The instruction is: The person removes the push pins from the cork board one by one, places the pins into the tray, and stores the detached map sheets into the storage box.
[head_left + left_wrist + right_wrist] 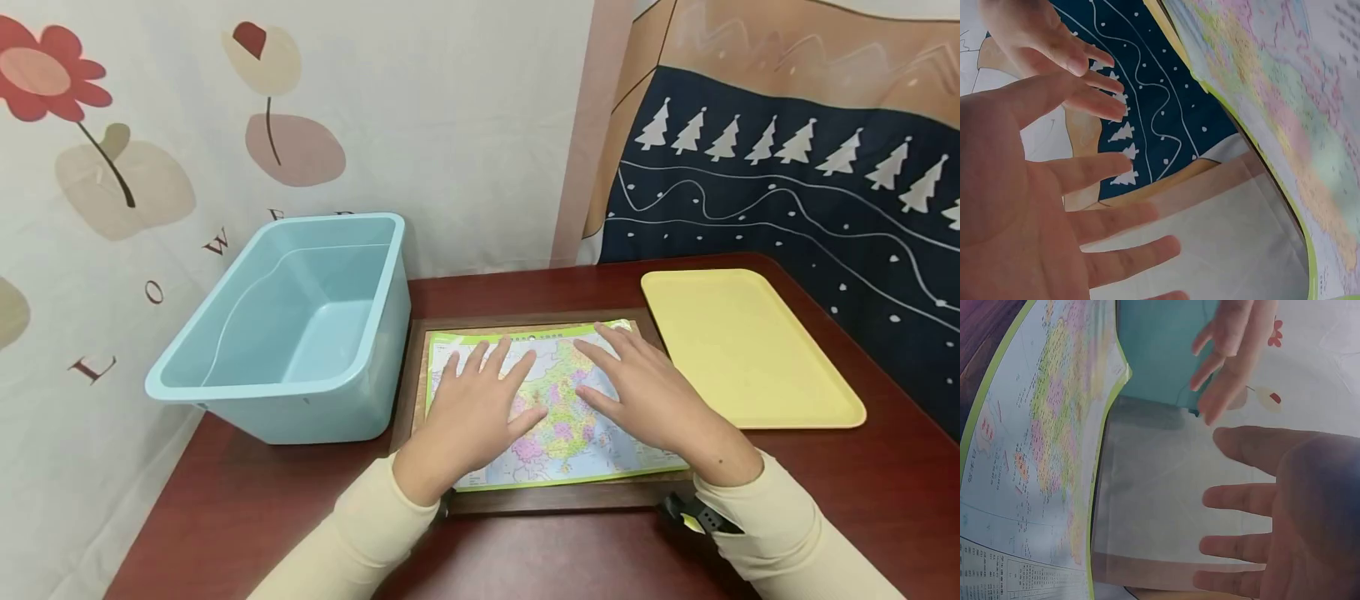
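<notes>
A map with a bright green border lies on a brown wood-framed board on the table. Over its left part my left hand is held with the fingers spread, palm down. My right hand hovers over the map's right part, its fingers spread too. Both wrist views show a gap between the palms and the map, and neither hand holds anything. In the left wrist view the map curves up at its edge; in the right wrist view a corner of the map lifts slightly.
A deep light-blue plastic tub stands left of the board, with nothing visible inside. To the right a yellow tray lies flat on the dark red table. Printed fabric hangs behind the table.
</notes>
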Motion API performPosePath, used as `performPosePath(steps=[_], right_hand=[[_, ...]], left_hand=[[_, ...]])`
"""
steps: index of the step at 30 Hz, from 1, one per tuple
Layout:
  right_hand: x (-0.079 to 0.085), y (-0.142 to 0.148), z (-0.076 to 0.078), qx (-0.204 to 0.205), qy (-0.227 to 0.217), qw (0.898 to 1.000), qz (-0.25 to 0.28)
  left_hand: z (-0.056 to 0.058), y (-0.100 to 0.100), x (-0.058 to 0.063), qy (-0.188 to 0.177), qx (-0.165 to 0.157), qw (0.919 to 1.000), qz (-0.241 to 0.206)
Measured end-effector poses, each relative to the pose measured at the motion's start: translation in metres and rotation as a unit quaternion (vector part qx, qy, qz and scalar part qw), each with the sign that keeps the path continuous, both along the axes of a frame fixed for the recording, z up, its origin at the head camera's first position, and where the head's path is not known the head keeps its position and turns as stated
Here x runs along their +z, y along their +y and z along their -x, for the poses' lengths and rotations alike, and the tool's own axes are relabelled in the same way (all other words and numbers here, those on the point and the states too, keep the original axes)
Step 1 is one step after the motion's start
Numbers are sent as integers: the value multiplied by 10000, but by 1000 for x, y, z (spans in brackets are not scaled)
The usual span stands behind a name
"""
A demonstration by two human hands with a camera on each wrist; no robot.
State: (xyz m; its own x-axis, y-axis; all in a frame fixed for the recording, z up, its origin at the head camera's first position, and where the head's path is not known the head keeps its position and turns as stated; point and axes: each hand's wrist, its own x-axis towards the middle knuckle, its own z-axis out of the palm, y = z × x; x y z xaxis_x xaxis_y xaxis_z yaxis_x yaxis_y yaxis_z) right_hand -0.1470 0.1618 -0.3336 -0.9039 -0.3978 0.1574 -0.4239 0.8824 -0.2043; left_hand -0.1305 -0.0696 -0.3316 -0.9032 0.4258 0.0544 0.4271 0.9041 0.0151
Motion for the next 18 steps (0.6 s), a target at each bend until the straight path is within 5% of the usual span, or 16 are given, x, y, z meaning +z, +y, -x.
performPosePath(steps=[9, 18], right_hand=[[0, -1, -2, -102, -155, 9990, 410], [3, -2, -4, -97, -63, 9984, 545]], left_hand=[[-12, 7, -17, -30, -671, 9961, 577], [-21, 17, -26, -265, -1154, 9915, 534]])
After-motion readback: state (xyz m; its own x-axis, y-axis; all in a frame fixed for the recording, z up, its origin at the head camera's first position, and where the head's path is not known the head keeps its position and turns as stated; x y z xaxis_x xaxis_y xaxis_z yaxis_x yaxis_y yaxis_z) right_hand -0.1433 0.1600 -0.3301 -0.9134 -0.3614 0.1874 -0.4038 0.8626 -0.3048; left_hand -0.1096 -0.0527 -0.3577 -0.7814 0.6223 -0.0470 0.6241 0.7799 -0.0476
